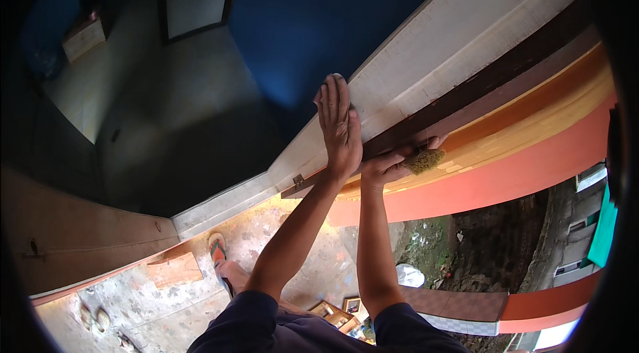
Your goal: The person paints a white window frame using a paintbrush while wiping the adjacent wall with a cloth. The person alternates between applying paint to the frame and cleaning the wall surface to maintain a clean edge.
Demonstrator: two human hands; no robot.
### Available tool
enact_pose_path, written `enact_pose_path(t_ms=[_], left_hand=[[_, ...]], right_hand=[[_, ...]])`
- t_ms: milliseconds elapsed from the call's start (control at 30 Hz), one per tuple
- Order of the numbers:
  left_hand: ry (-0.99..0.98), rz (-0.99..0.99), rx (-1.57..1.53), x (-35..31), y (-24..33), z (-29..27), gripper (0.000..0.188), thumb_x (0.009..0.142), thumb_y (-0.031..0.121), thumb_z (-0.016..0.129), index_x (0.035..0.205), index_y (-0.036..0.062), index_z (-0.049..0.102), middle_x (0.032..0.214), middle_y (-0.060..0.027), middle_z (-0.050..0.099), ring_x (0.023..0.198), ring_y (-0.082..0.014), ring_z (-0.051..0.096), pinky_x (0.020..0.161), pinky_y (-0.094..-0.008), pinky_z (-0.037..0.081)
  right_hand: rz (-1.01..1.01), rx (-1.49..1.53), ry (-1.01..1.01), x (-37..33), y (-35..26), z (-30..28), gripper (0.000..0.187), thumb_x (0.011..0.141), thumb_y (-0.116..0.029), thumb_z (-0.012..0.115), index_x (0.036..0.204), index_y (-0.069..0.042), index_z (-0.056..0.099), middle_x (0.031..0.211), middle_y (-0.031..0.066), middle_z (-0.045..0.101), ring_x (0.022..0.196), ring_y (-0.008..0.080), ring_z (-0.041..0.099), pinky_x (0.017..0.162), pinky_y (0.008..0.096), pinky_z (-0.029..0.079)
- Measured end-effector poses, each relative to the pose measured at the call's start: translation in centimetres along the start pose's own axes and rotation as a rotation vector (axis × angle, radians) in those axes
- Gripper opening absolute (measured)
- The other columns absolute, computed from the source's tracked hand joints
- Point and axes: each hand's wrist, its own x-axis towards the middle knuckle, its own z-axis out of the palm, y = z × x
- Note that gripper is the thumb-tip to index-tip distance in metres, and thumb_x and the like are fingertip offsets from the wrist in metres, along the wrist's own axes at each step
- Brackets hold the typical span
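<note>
My left hand (340,127) lies flat along the edge of the white door frame (459,33), its fingers stretched upward and dusty. A dark sliver shows beside the fingertips; what it is cannot be made out. To its right, my right hand (386,165) is at the dark brown wooden strip (466,103) bordering the frame. Its fingers are closed around a bristly yellow-green tuft (425,161), perhaps a brush head; any handle is hidden. Some of these fingers reach over the strip's edge.
Left of the frame is a dim room with a blue wall (293,13). An orange-yellow wall (526,127) rises on the right. Below are a paint-spotted floor (153,313), a wood block (174,269), slippers (93,316), a wooden box (333,316) and my sandalled foot (217,246).
</note>
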Motion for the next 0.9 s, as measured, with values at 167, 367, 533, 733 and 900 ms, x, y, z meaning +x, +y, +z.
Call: enact_pose_path(t_ms=[167,367,533,733,900], left_hand=[[-0.013,-0.268,-0.014,-11.5,-11.4,-2.1,0.063,0.113,0.037,0.023,0.164,0.0015,0.016,0.172,-0.0215,0.008,0.159,-0.0402,0.009,0.127,-0.0515,0.008],[0.137,-0.55,-0.023,-15.7,-19.2,-2.1,0.063,0.114,0.039,0.021,0.164,0.0002,0.016,0.171,-0.0246,0.01,0.158,-0.0394,0.011,0.127,-0.0475,0.013],[-0.023,-0.113,-0.075,-3.9,-4.3,-0.9,0.06,0.113,0.039,0.022,0.163,0.006,0.024,0.17,-0.011,0.027,0.158,-0.0326,0.017,0.128,-0.0525,0.002],[0.014,-0.284,-0.024,-12.6,-17.0,-3.7,0.057,0.114,0.036,0.024,0.159,0.0027,0.032,0.162,-0.0198,0.036,0.148,-0.0414,0.031,0.123,-0.0513,0.023],[0.005,-0.608,0.034,-16.9,-23.1,-5.1,0.059,0.114,0.037,0.024,0.161,0.0016,0.025,0.167,-0.0203,0.024,0.154,-0.0384,0.022,0.126,-0.0482,0.018]], right_hand=[[-0.014,0.069,0.044,1.1,-0.4,0.7,0.069,0.11,-0.037,0.03,0.156,0.013,0.022,0.161,0.0341,0.026,0.15,0.047,0.029,0.123,0.0534,0.025],[-0.008,0.137,0.024,1.0,-1.1,1.6,0.062,0.11,-0.028,0.026,0.155,0.013,0.022,0.161,0.0351,0.024,0.151,0.0465,0.027,0.124,0.054,0.025],[0.006,0.061,0.048,0.4,0.1,1.2,0.058,0.109,-0.023,0.023,0.154,0.013,0.023,0.161,0.0335,0.026,0.149,0.0447,0.031,0.123,0.0532,0.028],[0.008,0.193,0.051,1.3,-1.1,1.4,0.064,0.109,-0.028,0.029,0.158,0.011,0.019,0.162,0.0313,0.027,0.15,0.0404,0.034,0.122,0.0478,0.032],[-0.005,0.177,0.053,1.1,-0.9,1.9,0.066,0.109,-0.03,0.03,0.159,0.01,0.018,0.162,0.0308,0.026,0.15,0.0398,0.034,0.123,0.0478,0.032]])
